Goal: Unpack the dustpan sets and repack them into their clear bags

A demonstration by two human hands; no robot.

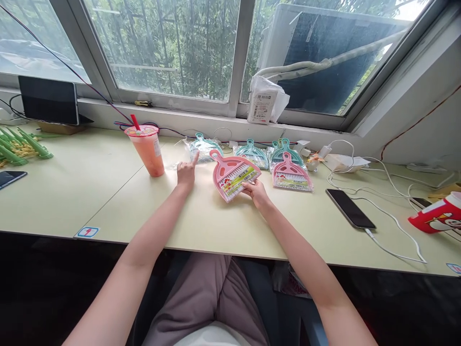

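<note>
My right hand (255, 191) grips the lower right corner of a pink dustpan-and-brush set (232, 177), tilted, with a green and yellow label. My left hand (187, 172) is to the left of it, index finger stretched toward a wrapped teal set (204, 146); whether the fingertip touches it I cannot tell, and the other fingers are curled. Behind the held set lies another teal set (251, 153). Further right, a pink set (291, 174) lies in front of a teal one (285, 148), in clear wrapping.
A cup with a red straw (147, 151) stands left of my left hand. To the right lie a phone (350, 208) with a white cable and a tilted red cup (437, 215). A tissue pack (264, 103) rests on the sill. A tablet (48, 100) stands back left.
</note>
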